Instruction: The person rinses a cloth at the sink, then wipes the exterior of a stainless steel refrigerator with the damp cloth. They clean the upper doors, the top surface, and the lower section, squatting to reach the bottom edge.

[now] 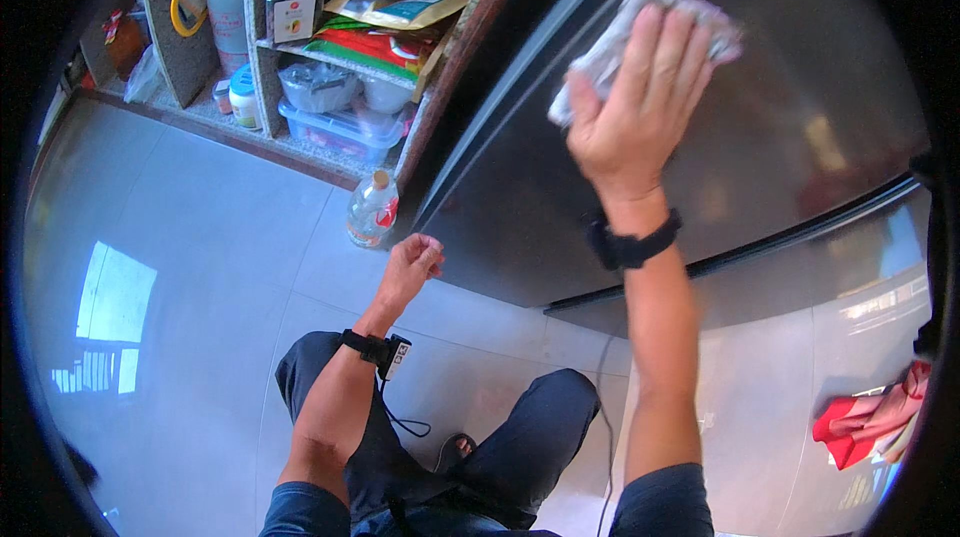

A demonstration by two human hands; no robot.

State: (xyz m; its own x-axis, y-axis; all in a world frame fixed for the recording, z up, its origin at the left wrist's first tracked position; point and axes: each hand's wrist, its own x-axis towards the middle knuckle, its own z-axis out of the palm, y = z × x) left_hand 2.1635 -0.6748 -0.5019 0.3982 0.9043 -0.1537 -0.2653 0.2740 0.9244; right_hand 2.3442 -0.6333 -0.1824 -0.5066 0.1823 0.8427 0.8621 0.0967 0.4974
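Observation:
My right hand (639, 105) lies with its fingers outstretched on a folded pale cloth (606, 55), pressed against a dark glossy appliance door (787, 109), likely a refrigerator's. The thumb rests at the cloth's left edge, and the cloth's pinkish far edge shows past the fingertips. Lower down, in front of the door's bottom corner, my left hand (409, 267) hangs with curled fingers; nothing shows in it. Close to that hand a clear plastic bottle (372, 213) with a tan cap stands on the tiled floor (225, 214). Black straps circle both wrists.
A stone-slab shelf unit (262, 86) at upper left holds a gas cylinder (227, 8), a lidded jar (294, 8), food packets and a clear plastic box (341, 128). A black cable (609, 424) runs along the floor. Red cloth (862, 417) lies at right.

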